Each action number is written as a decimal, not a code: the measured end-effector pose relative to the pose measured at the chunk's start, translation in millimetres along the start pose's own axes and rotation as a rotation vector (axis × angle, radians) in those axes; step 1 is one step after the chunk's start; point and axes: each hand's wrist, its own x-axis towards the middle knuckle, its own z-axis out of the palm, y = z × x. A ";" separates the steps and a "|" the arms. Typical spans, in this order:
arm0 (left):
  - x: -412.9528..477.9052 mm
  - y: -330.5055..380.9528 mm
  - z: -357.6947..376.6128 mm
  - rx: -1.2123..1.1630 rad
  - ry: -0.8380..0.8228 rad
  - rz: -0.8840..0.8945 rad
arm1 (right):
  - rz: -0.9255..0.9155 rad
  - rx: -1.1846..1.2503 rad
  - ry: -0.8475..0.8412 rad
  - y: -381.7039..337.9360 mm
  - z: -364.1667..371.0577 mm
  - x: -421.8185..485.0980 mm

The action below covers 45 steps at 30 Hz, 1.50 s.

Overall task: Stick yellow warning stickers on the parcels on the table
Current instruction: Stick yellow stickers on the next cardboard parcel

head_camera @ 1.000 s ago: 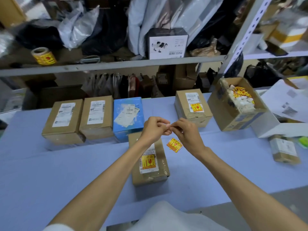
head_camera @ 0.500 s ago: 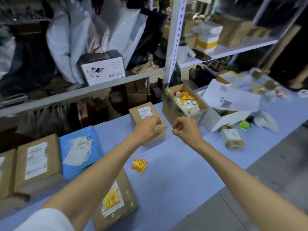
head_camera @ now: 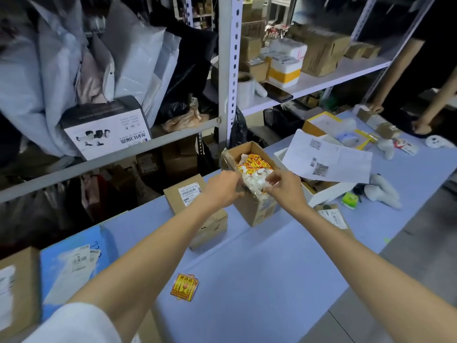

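Observation:
An open cardboard sticker box (head_camera: 257,214) holds yellow warning stickers (head_camera: 254,162) and white backing scraps. My left hand (head_camera: 221,190) curls round the box's near-left rim. My right hand (head_camera: 284,188) hovers over the box and pinches a small white scrap at its fingertips. A brown parcel (head_camera: 210,226) with a white label lies under my left forearm. A small stack of yellow stickers (head_camera: 184,287) lies loose on the blue table (head_camera: 272,268). At the left sit a blue parcel (head_camera: 71,256) and another brown parcel (head_camera: 17,288).
A small labelled parcel (head_camera: 333,217) lies right of my right arm. Printed sheets (head_camera: 329,159) cover a white box (head_camera: 324,193). A metal shelf upright (head_camera: 228,70) rises behind the sticker box. Another person's hands (head_camera: 420,128) rest on the table's far right end.
My view has swung right along the table. Both hands moved from above the stickered parcel to the sticker box, leaving the loose stickers on the table.

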 end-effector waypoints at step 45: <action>-386.5 -114.9 112.9 -0.683 0.445 -0.981 | -0.255 0.054 -0.790 -97.0 203.5 -236.6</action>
